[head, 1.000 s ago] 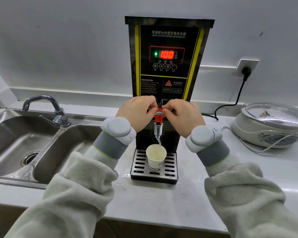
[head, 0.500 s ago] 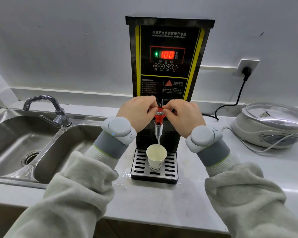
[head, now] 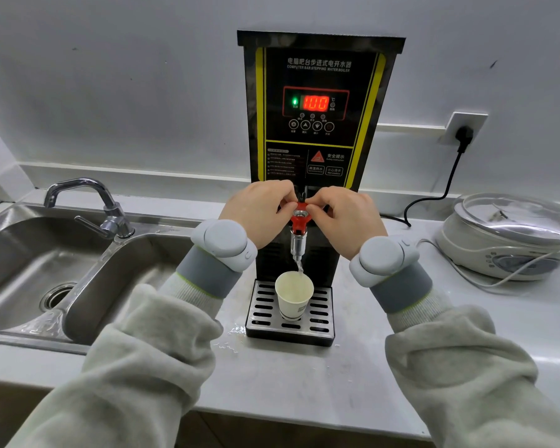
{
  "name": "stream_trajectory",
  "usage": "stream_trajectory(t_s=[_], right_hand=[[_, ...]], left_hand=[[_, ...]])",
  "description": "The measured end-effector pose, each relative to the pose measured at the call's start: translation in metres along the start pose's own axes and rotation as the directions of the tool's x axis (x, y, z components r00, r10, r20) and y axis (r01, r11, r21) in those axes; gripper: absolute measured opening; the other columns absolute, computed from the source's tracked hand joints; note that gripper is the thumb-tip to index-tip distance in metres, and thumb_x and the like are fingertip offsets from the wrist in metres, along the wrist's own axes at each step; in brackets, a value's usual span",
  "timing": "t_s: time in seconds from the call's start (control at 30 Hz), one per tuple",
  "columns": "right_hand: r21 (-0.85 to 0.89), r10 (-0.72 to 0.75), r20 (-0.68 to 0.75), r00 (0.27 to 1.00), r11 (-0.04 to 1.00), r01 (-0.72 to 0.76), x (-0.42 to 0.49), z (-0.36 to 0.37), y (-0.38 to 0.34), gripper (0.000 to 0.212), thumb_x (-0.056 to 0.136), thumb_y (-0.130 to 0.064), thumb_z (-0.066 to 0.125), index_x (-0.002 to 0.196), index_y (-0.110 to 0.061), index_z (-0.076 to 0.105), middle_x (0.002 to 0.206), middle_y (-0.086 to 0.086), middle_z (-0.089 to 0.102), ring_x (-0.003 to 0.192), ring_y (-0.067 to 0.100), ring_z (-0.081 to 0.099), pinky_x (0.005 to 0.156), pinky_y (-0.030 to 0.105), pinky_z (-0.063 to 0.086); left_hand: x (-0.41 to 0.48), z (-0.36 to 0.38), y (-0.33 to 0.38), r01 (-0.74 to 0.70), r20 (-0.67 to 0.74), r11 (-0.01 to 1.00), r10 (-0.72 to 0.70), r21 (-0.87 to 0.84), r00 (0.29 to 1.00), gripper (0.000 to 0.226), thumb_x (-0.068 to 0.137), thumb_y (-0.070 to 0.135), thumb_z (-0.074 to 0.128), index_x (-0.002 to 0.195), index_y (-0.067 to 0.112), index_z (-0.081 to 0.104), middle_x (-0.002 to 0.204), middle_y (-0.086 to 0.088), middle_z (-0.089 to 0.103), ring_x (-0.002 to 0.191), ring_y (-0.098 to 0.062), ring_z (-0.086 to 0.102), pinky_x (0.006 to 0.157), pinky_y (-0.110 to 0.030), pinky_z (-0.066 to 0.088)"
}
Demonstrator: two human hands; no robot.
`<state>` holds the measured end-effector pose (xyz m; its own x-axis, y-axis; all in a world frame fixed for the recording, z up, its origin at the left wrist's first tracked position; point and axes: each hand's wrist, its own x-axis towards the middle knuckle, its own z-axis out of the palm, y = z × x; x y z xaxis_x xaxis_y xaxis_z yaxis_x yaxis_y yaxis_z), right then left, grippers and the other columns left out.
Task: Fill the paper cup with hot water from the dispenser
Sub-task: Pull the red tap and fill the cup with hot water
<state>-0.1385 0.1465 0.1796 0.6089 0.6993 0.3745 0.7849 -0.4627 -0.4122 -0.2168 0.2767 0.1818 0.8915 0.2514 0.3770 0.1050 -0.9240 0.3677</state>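
Note:
A black hot water dispenser point(head: 317, 79) with yellow stripes stands against the wall, its display reading 100. Its red tap handle point(head: 300, 218) is pinched from both sides: my left hand point(head: 259, 211) holds its left wing, my right hand point(head: 346, 218) its right wing. Below the handle a thin stream of water falls from the metal spout point(head: 297, 245) into a white paper cup point(head: 293, 297). The cup stands upright on the slotted drip tray point(head: 320, 313), free of both hands.
A steel double sink point(head: 46, 276) with a chrome faucet point(head: 91, 202) lies to the left. A white cooker with a glass lid point(head: 511, 234) sits on the right. A black cord point(head: 434, 195) runs to a wall socket. Small water drops point(head: 230, 337) wet the counter by the tray.
Both hands stay on the red tap handle and water keeps running into the cup. Nothing else has visibly moved.

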Motion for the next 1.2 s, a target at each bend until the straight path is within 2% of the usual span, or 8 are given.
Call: stream_trajectory(t_s=[0.4,0.67,0.83,1.2], right_hand=[[0.002,-0.001,-0.012,1.0,1.0,0.001,-0.0009,0.0003,-0.0008,0.019,0.091,-0.024,0.048,0.096,-0.015,0.064,0.091,0.003,0.067,0.085,0.021,0.058,0.087,0.044,0.046],[0.016,0.004,-0.018,1.0,1.0,-0.004,-0.0024,0.001,-0.0018,0.018,0.091,-0.023,0.049,0.097,-0.015,0.063,0.092,0.004,0.066,0.086,0.02,0.058,0.088,0.045,0.047],[0.016,0.005,-0.017,1.0,1.0,-0.005,-0.0024,0.0013,-0.0013,0.018,0.091,-0.024,0.049,0.097,-0.014,0.063,0.092,0.004,0.066,0.085,0.02,0.057,0.088,0.045,0.047],[0.011,0.01,-0.011,1.0,1.0,-0.01,-0.0025,-0.0002,-0.0028,0.019,0.091,-0.023,0.048,0.097,-0.014,0.064,0.094,0.005,0.067,0.087,0.021,0.058,0.088,0.045,0.046]], left_hand=[[-0.0008,0.0008,-0.0003,-0.012,-0.014,1.0,0.012,-0.002,1.0,0.012,0.09,0.023,0.045,0.084,0.018,0.054,0.081,0.006,0.054,0.077,-0.016,0.05,0.069,-0.032,0.045],[-0.0017,0.0005,-0.0004,-0.009,-0.02,1.0,0.009,-0.004,1.0,0.013,0.09,0.023,0.045,0.084,0.017,0.054,0.082,0.004,0.056,0.078,-0.017,0.051,0.068,-0.031,0.044],[-0.0018,0.0007,0.0006,0.0,-0.008,1.0,0.0,-0.009,1.0,0.011,0.09,0.022,0.045,0.08,0.02,0.049,0.082,0.004,0.055,0.077,-0.015,0.049,0.066,-0.028,0.037],[-0.0018,0.0002,0.0013,0.021,-0.006,1.0,-0.022,-0.012,1.0,0.012,0.09,0.023,0.045,0.084,0.018,0.054,0.085,0.003,0.059,0.079,-0.017,0.051,0.067,-0.029,0.04]])
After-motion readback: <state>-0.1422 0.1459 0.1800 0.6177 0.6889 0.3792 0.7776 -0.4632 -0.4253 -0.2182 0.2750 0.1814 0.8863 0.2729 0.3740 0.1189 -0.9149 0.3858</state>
